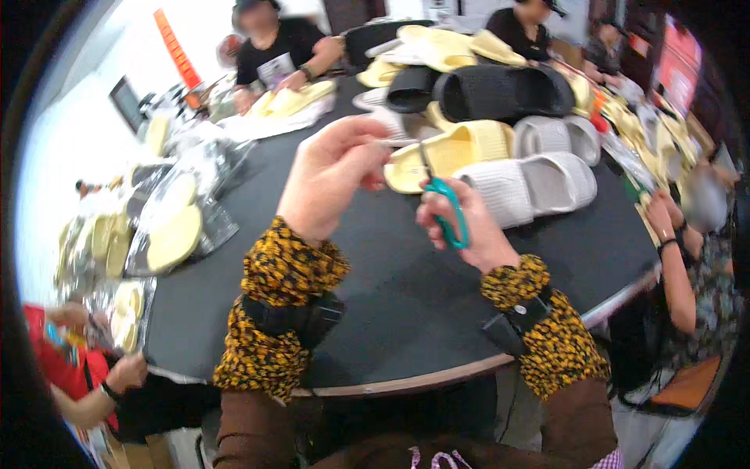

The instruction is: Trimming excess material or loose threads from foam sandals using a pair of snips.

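Observation:
My right hand point(473, 227) is closed round a pair of scissors point(448, 209) with teal handles, its blades pointing up and away from me. Up and to the left, the fingers of my left hand point(336, 172) are pinched together; whatever they may grip is too small or hidden to name. Just beyond the scissors lies a yellow slipper point(453, 152) on the table. Beside it, nearer to me, rest light grey slippers point(500, 191). Black slippers point(504, 92) lie behind these on the pile.
The dark round table point(406, 313) carries more yellow slippers point(437, 48) at the back and bagged slippers point(176, 234) at left. People sit around it: one far left point(273, 55), one in red point(86, 367), one at right point(680, 266), others behind the pile.

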Demonstrator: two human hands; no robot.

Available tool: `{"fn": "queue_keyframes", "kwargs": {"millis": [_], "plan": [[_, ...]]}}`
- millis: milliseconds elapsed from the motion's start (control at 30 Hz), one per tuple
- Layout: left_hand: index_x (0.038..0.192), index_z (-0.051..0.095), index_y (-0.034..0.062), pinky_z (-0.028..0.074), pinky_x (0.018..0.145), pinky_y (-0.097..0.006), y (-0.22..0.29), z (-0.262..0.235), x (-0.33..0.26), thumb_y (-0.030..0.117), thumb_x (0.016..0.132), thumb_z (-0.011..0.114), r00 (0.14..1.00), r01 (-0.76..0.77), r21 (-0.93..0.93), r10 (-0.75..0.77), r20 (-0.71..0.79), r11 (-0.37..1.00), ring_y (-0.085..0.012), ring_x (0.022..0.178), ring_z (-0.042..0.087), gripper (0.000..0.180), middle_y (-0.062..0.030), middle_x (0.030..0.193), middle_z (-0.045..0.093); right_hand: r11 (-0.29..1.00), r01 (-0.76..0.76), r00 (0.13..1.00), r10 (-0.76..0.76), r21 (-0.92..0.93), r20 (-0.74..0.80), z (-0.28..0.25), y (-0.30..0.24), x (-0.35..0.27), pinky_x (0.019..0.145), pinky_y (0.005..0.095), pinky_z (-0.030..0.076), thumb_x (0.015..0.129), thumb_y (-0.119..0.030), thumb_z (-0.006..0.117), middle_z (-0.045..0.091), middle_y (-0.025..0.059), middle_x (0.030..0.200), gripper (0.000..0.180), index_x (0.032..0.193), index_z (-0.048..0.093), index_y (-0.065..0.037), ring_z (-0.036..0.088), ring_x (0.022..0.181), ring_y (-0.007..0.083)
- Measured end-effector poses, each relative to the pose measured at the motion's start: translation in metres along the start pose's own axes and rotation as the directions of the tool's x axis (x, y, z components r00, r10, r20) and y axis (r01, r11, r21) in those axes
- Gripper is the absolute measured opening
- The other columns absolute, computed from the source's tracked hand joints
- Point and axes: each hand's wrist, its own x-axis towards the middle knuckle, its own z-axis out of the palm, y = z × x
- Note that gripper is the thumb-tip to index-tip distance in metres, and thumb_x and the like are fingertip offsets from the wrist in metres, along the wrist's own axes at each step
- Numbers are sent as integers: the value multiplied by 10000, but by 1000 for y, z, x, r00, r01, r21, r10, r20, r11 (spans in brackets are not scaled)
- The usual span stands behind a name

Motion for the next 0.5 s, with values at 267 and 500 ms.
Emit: {"fn": "queue_keyframes", "kwargs": {"millis": [267, 500], "plan": [[1100, 558, -7, 462, 599, -235, -109, -16, 35, 144, 806, 588, 960, 277, 332, -244, -138, 902, -103, 724, 550, 332, -63, 917, 603, 993, 82, 997, -80, 81, -21, -10, 3, -4, 432, 204, 440, 836, -231, 633, 581, 61, 793, 399, 1160, 487, -51, 543, 549, 84], [1124, 542, -7, 470, 713, -291, -167, 6, 55, 142, 776, 656, 995, 91, 529, -58, -79, 844, -172, 779, 548, 395, -122, 970, 547, 987, 135, 990, -131, 87, -51, -5, 3, -7, 401, 192, 425, 830, -257, 648, 580, 57, 720, 442, 1156, 471, -16, 527, 502, 70]]}}
